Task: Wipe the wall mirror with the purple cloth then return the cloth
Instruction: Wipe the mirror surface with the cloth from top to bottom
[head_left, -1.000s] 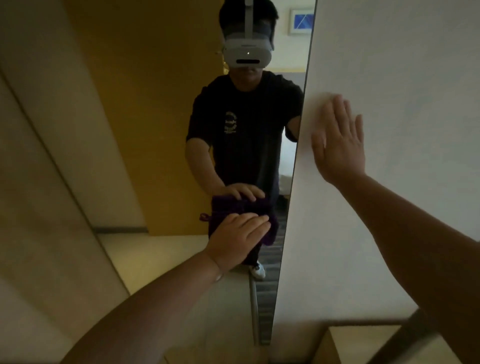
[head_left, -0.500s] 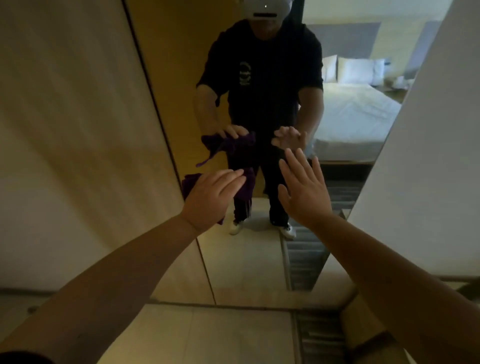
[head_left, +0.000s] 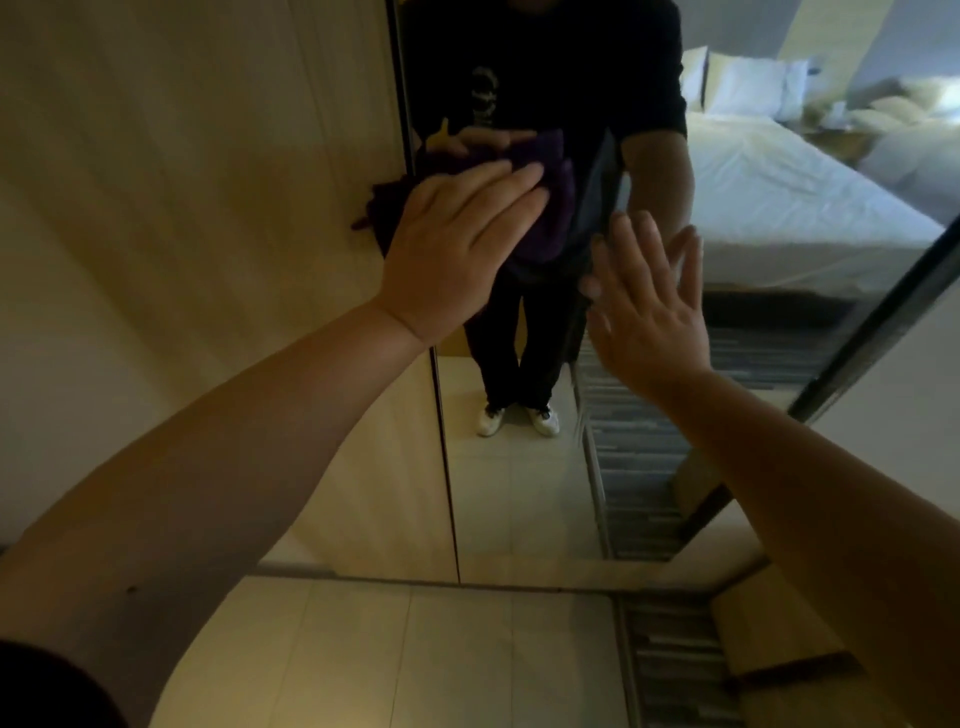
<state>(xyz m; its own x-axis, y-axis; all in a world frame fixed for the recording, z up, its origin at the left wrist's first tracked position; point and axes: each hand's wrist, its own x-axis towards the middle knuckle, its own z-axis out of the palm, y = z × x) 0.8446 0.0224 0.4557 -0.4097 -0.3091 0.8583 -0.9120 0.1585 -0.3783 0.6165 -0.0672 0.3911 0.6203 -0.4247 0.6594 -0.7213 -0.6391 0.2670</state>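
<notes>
The wall mirror (head_left: 519, 493) fills the middle of the view, running down to the floor with a dark frame on its right edge. My left hand (head_left: 457, 244) presses the purple cloth (head_left: 550, 218) flat against the glass near the mirror's left edge, fingers stretched over it. The cloth bunches out to both sides of the hand. My right hand (head_left: 649, 306) lies flat on the glass just right of the cloth, fingers spread and nothing in it. The mirror shows the person's reflection and a bed.
A pale wooden panel (head_left: 208, 208) adjoins the mirror on the left. A white wall (head_left: 914, 395) stands to the right of the frame. Light floor tiles (head_left: 405, 654) lie below, with a striped carpet (head_left: 670, 670) to the right.
The view has tilted down and shifted. My right hand left the white wall and now rests on the glass. My left hand has carried the cloth up and left toward the mirror's left edge.
</notes>
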